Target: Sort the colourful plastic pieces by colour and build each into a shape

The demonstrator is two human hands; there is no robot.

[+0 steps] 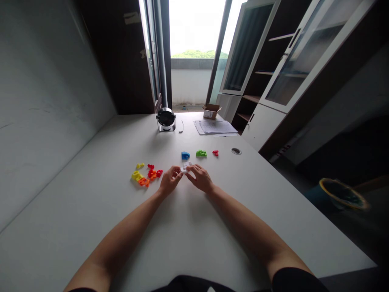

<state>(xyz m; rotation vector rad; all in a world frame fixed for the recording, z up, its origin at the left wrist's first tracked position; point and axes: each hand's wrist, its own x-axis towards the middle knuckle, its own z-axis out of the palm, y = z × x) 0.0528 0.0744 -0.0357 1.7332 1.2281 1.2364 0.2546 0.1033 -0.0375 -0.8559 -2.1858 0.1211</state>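
Between my two hands, just above or on the table, is a small white plastic piece (186, 166), partly covered by fingers. My left hand (171, 179) pinches its left side. From the other side, my right hand (199, 177) grips it with thumb and fingertips. Beyond the hands sit a blue plastic piece (185, 155), a green one (201, 153) and a small red one (215, 153), in a loose row. Left of my left hand lies a group of yellow pieces (137, 175), orange pieces (142, 182) and red pieces (151, 173).
The white table (188, 227) carries a round black device on a stand (165, 119), a short thin cord (181, 127), paper sheets (217, 127) and an open cardboard box (210, 111) at the back. A cable hole (236, 151) lies at right. A bin (340, 194) stands beyond the right edge.
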